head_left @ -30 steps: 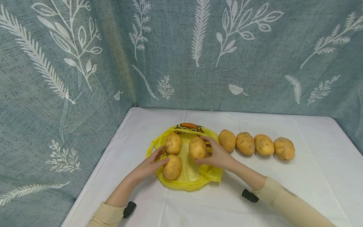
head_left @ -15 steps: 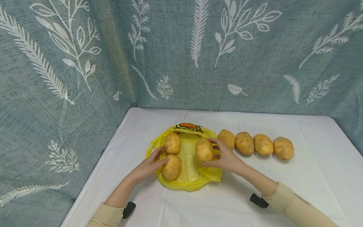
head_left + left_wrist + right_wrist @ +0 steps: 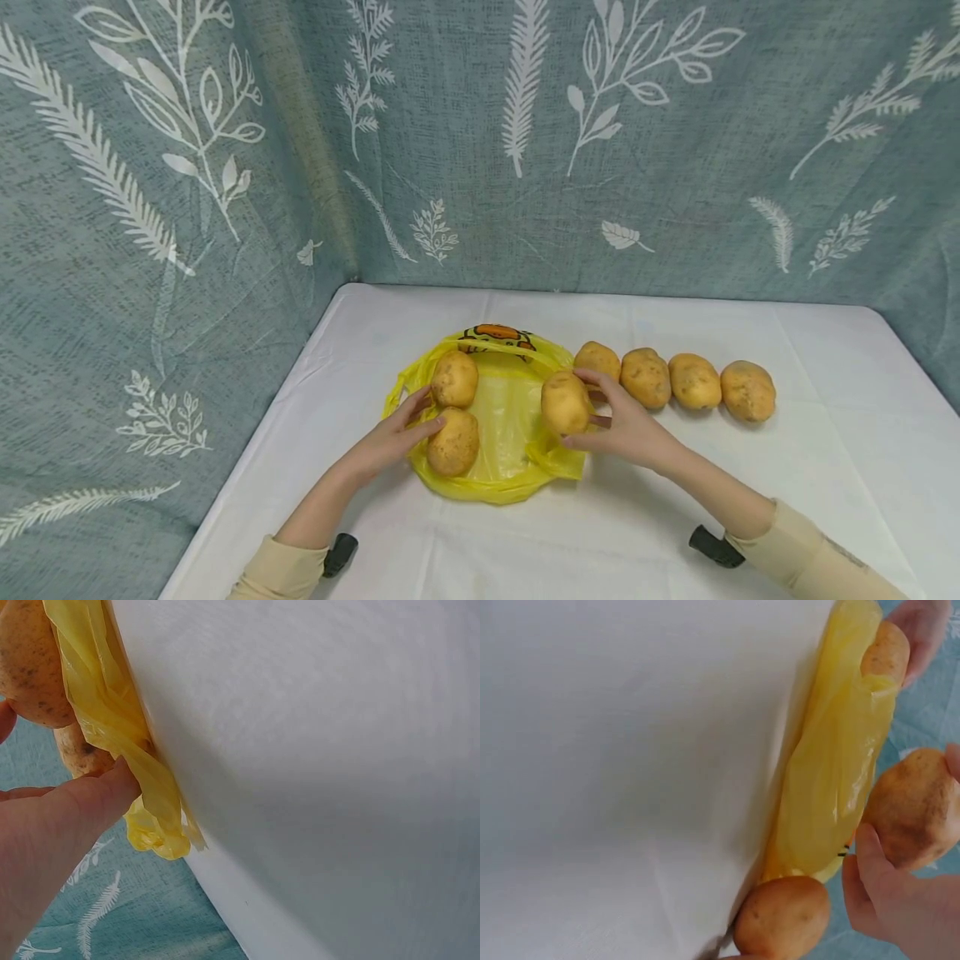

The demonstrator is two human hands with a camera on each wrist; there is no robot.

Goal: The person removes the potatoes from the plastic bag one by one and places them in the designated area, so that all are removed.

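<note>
Inside an opened yellow plastic bag (image 3: 501, 421) lie two potatoes, a far one (image 3: 454, 379) and a near one (image 3: 453, 443). My left hand (image 3: 388, 440) rests at the bag's left rim, thumb on the near potato, fingertips by the far one. In the left wrist view a finger (image 3: 112, 787) presses the yellow film. My right hand (image 3: 633, 429) grips another potato (image 3: 564, 403) over the bag's right side. The right wrist view shows this potato (image 3: 915, 814) raised off the table, fingertips on its sides.
To the right of the bag runs a row of several potatoes (image 3: 696, 382), the leftmost (image 3: 597, 360) close to the bag's rim. A white cloth covers the table (image 3: 810, 467). A blue-green curtain (image 3: 480, 150) with white leaf prints hangs behind and at the left.
My right hand has moved rightward with its potato, from the middle of the bag to its right rim. My left hand and the two potatoes beside it have stayed in place.
</note>
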